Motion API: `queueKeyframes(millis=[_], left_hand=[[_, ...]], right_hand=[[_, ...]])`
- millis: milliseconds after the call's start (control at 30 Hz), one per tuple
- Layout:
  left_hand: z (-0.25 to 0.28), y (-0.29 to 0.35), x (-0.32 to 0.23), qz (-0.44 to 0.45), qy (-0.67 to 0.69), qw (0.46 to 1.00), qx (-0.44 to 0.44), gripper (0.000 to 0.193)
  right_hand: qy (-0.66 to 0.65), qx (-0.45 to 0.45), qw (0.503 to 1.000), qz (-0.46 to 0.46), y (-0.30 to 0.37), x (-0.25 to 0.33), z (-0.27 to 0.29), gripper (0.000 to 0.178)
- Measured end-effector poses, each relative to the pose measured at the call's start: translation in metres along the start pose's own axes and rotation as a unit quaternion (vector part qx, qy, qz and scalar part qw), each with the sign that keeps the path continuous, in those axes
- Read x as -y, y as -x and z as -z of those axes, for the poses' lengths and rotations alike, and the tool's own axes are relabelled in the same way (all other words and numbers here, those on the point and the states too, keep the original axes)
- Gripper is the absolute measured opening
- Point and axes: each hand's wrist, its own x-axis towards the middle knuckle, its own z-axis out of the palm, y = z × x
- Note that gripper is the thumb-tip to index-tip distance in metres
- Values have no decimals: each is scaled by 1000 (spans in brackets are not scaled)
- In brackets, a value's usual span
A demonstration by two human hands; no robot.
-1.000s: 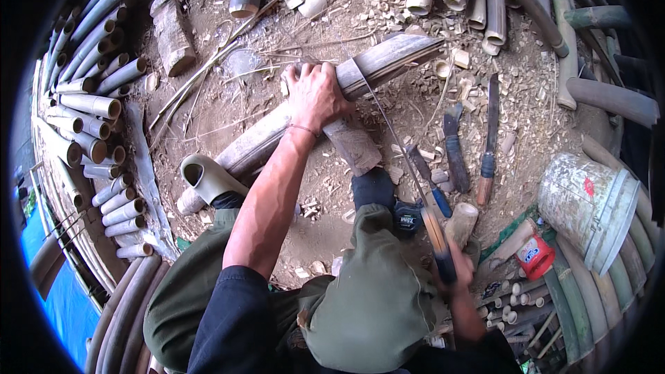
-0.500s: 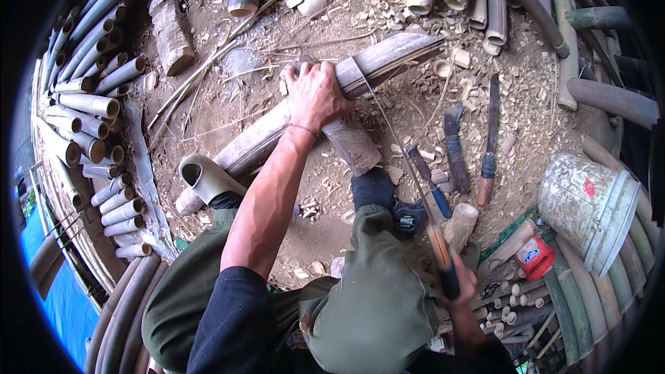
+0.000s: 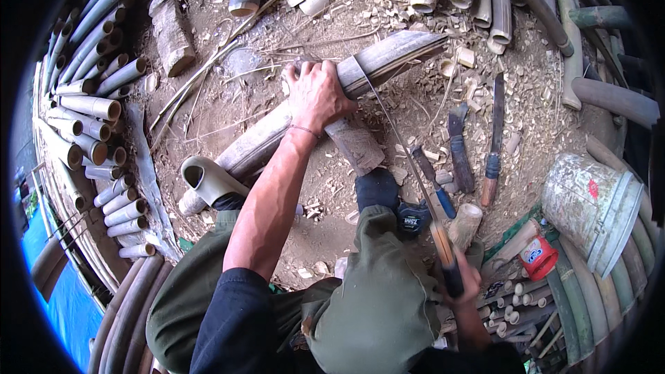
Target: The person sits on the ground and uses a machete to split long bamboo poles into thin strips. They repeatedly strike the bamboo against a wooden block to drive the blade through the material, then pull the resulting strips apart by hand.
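A thick bamboo pole (image 3: 260, 140) lies slantwise on the ground across a short log (image 3: 357, 149). My left hand (image 3: 315, 95) is closed over the top of the pole, pressing it against the log. In my right hand (image 3: 465, 278), low on the right beside my knee, is the handle of a saw (image 3: 443, 239). Its long thin blade runs up and away, crossing the pole just right of my left hand. How deep the blade sits in the bamboo cannot be made out. The pole's far right end is cut at a slant.
Right of the log lie several knives, one a long knife (image 3: 494, 138). A stained white bucket (image 3: 585, 201) and a small red container (image 3: 538, 257) stand at the right. Cut bamboo pieces (image 3: 97, 106) are stacked along the left. Wood chips litter the soil, and my boot (image 3: 208, 180) is near the pole's lower end.
The whole view has shifted slightly. Both hands keep their hold, and the saw stays across the pole in nearly the same place.
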Motion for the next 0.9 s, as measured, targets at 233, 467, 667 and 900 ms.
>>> queueKeyframes(millis=[233,467,667,900], left_hand=[[-6,-4,-14,-23,10,1000,-15,63],[5,-1,-5,-4,5,1000,-4,63],[-5,-3,-10,-18,2,1000,-7,60],[3,0,-4,-9,-13,1000,6,65]], right_hand=[[-132,-91,986,43,-177,-1,-89,59],[-7,-9,1000,13,-17,-6,-10,51],[-64,-85,992,70,-126,-21,-71,59],[-39,-23,999,11,-48,-18,-36,53]])
